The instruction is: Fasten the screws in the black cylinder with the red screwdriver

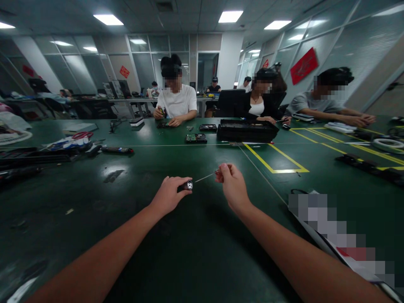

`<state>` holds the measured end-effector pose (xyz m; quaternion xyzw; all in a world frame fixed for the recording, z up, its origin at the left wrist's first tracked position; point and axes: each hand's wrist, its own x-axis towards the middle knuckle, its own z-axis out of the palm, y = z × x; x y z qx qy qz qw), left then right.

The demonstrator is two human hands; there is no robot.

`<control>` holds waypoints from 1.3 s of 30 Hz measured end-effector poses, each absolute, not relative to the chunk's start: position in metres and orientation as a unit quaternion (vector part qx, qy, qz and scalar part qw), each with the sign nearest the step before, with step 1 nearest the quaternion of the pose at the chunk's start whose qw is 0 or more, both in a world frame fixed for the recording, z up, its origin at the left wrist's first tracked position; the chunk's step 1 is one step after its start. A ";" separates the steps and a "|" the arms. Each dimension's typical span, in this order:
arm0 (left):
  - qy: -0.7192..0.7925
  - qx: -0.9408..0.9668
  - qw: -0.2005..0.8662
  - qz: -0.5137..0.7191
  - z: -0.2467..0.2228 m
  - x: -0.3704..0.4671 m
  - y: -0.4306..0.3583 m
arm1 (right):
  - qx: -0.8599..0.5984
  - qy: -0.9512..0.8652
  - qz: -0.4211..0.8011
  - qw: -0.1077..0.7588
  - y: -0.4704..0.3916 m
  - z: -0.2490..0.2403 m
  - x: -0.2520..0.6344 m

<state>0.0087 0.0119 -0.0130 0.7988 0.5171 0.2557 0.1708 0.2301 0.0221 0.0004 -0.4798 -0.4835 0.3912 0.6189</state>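
My left hand (168,193) is closed around a small dark cylinder (189,185), whose round silver end with dark holes faces right. Most of its body is hidden in my fingers. Between thumb and fingers, my right hand (232,185) pinches a screwdriver (205,177) with a thin metal shaft; only a bit of its reddish handle shows. The shaft slants down to the left, and its tip is close to the cylinder's silver end. Whether they touch I cannot tell. Both hands are above the green table (176,261).
Across the table, people sit with their hands on small parts. A long black housing (248,130) and a green circuit board (195,138) lie ahead. To the left are a dark pen-like tool (117,150) and red-handled scissors (82,135). Yellow tape (290,171) marks the right side.
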 end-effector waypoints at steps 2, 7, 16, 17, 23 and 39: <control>0.513 0.800 0.172 0.257 -0.014 0.009 0.012 | -0.472 -0.527 0.368 0.604 0.018 0.002 0.228; 0.514 0.803 0.171 0.247 -0.011 0.011 0.010 | -0.453 -0.608 0.315 0.570 0.009 0.004 0.225; 0.527 0.801 0.157 0.235 -0.008 0.013 0.008 | -0.455 -0.662 0.278 0.526 0.007 0.002 0.224; 0.526 0.802 0.157 0.234 -0.009 0.013 0.008 | -0.457 -0.670 0.270 0.519 0.007 0.003 0.224; 0.533 0.797 0.161 0.233 -0.007 0.013 0.008 | -0.481 -0.716 0.164 0.479 0.002 0.012 0.227; 0.475 0.561 0.428 0.527 -0.011 0.015 0.013 | -0.476 -0.675 0.162 0.540 -0.003 0.016 0.227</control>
